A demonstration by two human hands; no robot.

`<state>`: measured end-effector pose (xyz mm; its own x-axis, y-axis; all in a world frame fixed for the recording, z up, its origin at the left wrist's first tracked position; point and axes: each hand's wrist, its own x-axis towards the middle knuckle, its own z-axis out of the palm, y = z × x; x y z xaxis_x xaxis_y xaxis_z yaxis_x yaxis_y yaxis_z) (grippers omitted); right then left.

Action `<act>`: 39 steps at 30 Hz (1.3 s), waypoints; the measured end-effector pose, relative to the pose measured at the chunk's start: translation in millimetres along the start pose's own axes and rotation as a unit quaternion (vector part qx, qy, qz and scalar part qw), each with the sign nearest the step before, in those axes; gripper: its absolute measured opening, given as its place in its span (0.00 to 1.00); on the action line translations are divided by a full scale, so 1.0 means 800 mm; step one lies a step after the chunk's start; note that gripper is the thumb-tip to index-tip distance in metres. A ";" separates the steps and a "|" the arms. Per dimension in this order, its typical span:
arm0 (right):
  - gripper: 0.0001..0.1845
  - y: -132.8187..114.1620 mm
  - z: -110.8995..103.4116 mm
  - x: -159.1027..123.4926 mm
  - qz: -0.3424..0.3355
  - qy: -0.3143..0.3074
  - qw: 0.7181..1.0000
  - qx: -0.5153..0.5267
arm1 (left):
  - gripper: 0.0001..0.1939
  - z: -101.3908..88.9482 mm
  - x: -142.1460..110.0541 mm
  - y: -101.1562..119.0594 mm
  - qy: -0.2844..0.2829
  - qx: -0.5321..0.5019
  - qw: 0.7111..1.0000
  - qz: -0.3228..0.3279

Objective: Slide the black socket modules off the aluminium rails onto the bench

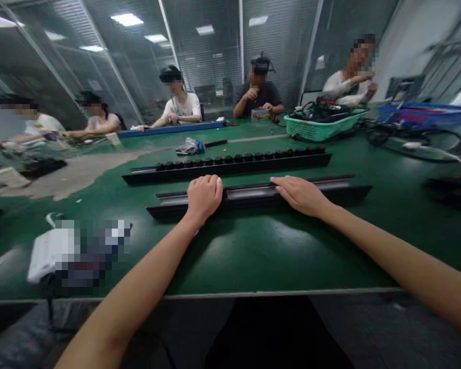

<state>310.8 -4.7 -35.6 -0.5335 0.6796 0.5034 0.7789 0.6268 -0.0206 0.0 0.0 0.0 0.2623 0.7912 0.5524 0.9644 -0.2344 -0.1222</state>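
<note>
A long black channel (251, 193) with a pale strip along its inside lies on the table in front of me, left to right. My left hand (205, 195) is closed over its left part, knuckles up. Towards the other end, my right hand (299, 193) grips the channel from above, its fingers over the far edge and its thumb nearer me. Parallel behind it is a second black channel (230, 168), carrying a row of several round black pieces. My palms and the undersides of my fingers are hidden.
A teal basket (315, 128) heaped with cables stands at the back right, near a blue tray (426, 115). A crumpled plastic bag (191, 146) lies behind the channels. A white box (49, 251) is at the left. Several people sit along the far side of the green table (253, 261).
</note>
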 end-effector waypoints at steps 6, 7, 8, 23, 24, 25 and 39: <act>0.30 -0.034 0.005 0.042 0.041 -0.073 0.995 -0.051 | 0.34 -0.006 0.011 -0.023 -0.041 0.030 0.992 -0.111; 0.30 -0.045 0.008 0.053 0.039 -0.081 0.995 -0.045 | 0.35 -0.006 0.011 -0.024 -0.061 0.027 0.989 -0.129; 0.30 -0.058 0.011 0.066 0.030 -0.085 0.995 -0.032 | 0.36 -0.006 0.012 -0.024 -0.079 0.024 0.986 -0.146; 0.29 -0.131 0.037 0.132 0.009 -0.127 0.989 0.069 | 0.30 0.003 0.013 -0.024 -0.124 0.003 0.974 -0.190; 0.29 -0.131 0.036 0.132 0.009 -0.129 0.989 0.069 | 0.29 0.003 0.014 -0.024 -0.126 0.003 0.974 -0.191; 0.29 -0.132 0.034 0.133 0.008 -0.131 0.989 0.069 | 0.29 0.002 0.014 -0.024 -0.128 0.002 0.973 -0.191; 0.27 -0.132 0.032 0.132 0.019 -0.135 0.985 0.107 | 0.27 -0.001 0.014 -0.025 -0.143 0.005 0.973 -0.183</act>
<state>164.1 10.5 -2.3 -0.5953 0.7631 0.2517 0.7289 0.6447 -0.2305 -16.2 12.7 9.2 -0.1015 0.9456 0.3092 0.9948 0.0964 0.0317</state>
